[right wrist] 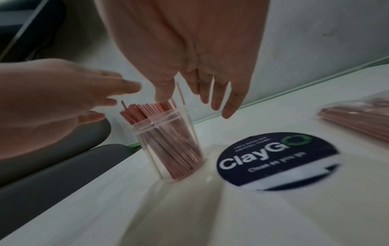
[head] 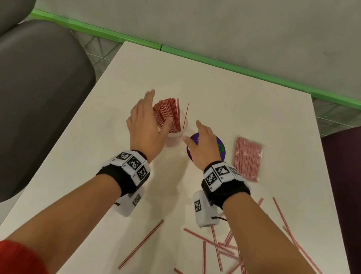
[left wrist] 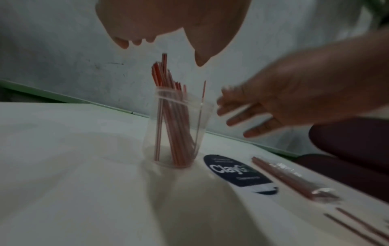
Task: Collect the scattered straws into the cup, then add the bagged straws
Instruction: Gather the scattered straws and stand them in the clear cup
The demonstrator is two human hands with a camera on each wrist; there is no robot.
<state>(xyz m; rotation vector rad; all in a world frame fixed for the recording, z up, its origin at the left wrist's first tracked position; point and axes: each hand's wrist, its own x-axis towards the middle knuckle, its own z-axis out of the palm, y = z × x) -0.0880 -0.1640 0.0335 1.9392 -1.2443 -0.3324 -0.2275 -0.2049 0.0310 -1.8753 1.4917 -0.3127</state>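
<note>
Head view: both hands hover open by the cup (head: 173, 133) mid-bench, holding nothing. Left hand (head: 146, 125) sits just left of the cup, fingers straight, thumb close to the standing straws (head: 167, 116); touching or not, can't tell. Right hand (head: 204, 143) is just right of the cup, spread above a round sticker (head: 221, 150). Loose straws (head: 227, 259) lie flat and crisscrossed at the near right of the white bench (head: 204, 89), back past the right wrist, so the right hand looks nearer for the next pick. Bagged straws (head: 247, 159) lie flat to the right of the sticker, long axis running away from the person. Left wrist view: cup upright, straws leaning inside, 1 thin straw apart at the rim; right hand blurred, empty. Right wrist view: right fingers (right wrist: 229, 106) hang straight above cup and sticker. Grey chairs (head: 17, 102) left, grey floor beyond.
</note>
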